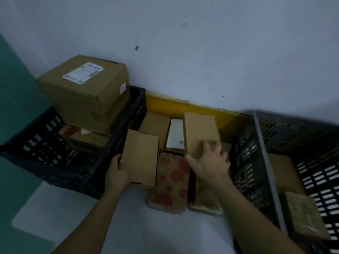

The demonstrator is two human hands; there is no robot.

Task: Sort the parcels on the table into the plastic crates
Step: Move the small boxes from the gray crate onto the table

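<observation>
Hands (117, 173) (209, 162) on boxes (141, 156) (200, 132) between crates (60, 162) (256, 153)

Both crates are black with slotted lattice walls: left crate (55, 162), right crate (311, 171). Large box (86, 88) is plain brown with a white label (83, 72). Flat parcel (170, 182) is tan with red circles. One parcel (176, 134) is white. Wall (201, 43) is pale grey-blue; strip (183, 105) at its base is yellow.

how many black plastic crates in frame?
2. One black plastic crate at left, stacked with brown cardboard boxes; the other black plastic crate at right, holding flat parcels. Any beyond the frame edges are unseen.
</observation>
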